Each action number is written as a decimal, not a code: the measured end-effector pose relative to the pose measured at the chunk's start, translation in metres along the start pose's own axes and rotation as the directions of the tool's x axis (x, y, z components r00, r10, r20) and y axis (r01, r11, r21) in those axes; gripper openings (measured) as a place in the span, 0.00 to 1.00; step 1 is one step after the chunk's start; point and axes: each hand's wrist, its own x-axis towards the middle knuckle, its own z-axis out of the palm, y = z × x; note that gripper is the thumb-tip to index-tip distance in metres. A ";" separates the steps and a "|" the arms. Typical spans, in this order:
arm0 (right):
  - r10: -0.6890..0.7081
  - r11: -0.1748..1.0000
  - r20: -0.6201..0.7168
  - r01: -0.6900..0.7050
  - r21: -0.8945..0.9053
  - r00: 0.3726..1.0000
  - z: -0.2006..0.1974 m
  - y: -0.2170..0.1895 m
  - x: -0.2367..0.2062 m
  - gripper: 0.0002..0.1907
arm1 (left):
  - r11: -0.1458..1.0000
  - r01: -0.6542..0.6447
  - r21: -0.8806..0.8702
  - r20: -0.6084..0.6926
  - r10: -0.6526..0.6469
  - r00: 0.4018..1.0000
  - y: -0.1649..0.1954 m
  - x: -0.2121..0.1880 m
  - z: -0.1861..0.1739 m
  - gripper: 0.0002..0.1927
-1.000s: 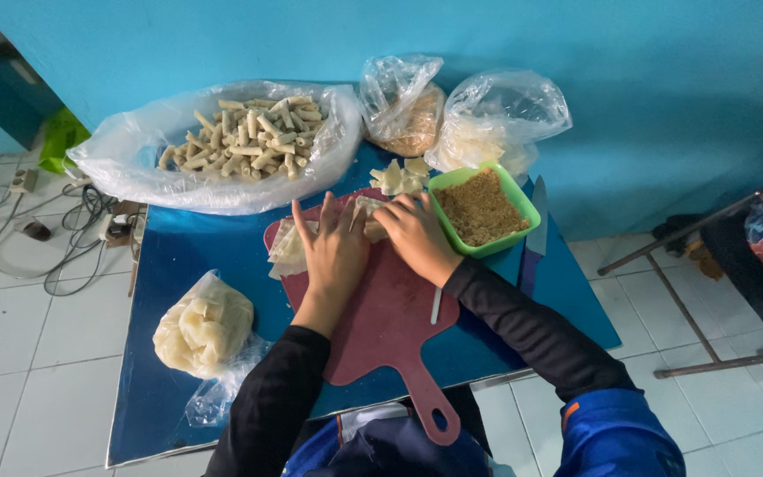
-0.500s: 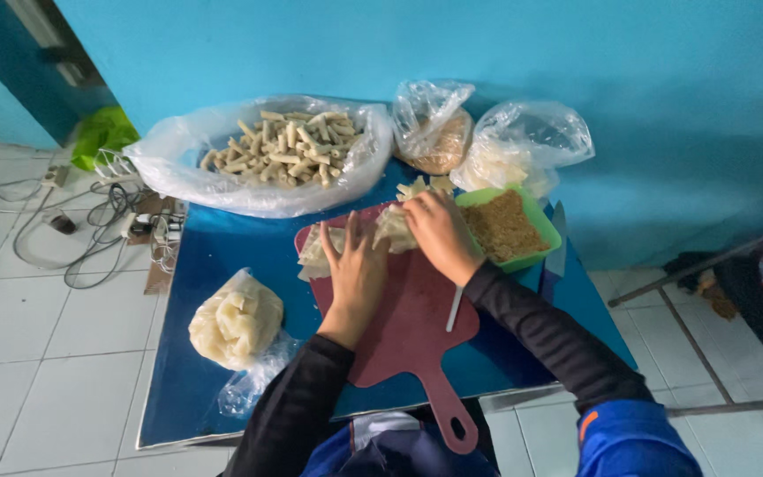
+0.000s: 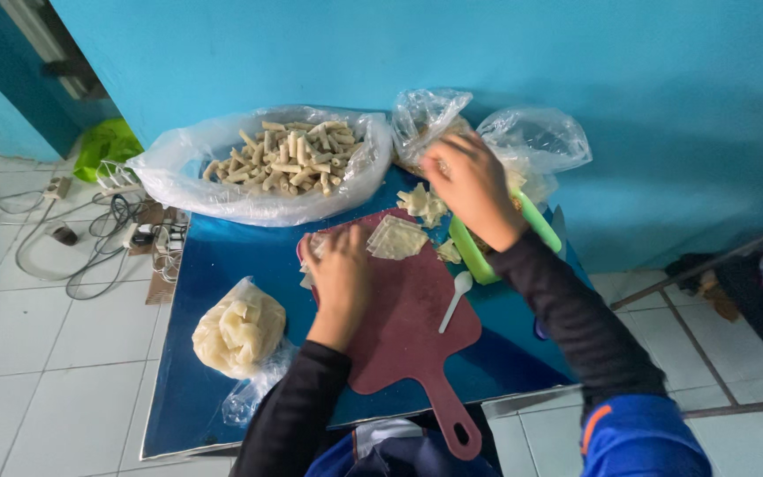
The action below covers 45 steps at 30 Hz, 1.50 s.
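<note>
While both hands' fingers spread loose: left hand (image 3: pixel 339 278) on one red board (image 3: pixel 404 327), right hand (image 3: pixel 470 185) over one green tub (image 3: pixel 474 256), one spoon (image 3: pixel 455 299).

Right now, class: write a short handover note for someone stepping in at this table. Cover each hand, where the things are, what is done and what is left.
Left hand: flat on the red cutting board, near a wrapper sheet.
Right hand: over the green tub, reaching toward the clear bags.
White spoon lies on the board.
Done: a pile of rolled pieces in the big bag.
Left: one wrapper still flat and unfilled; a bag of wrappers at the left looks unused.
</note>
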 end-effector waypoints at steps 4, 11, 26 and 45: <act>0.389 0.893 0.451 -0.209 -0.399 0.803 -0.032 0.045 -0.057 0.09 | 0.972 0.188 -0.141 0.090 -0.177 0.980 -0.029 0.012 -0.023 0.13; 0.278 0.942 0.722 -0.329 -0.074 0.634 -0.028 0.077 -0.101 0.14 | 0.932 0.256 -0.256 -0.044 -0.276 0.960 -0.051 0.028 -0.062 0.18; 0.406 0.881 0.566 -0.472 -0.033 0.718 -0.040 0.063 -0.091 0.09 | 0.945 0.158 -0.287 0.172 -0.112 0.979 -0.011 0.004 -0.005 0.05; 0.003 0.964 0.412 -0.113 0.243 0.911 0.039 0.004 -0.039 0.05 | 0.992 0.125 -0.019 0.205 -0.119 0.972 0.022 0.003 0.012 0.16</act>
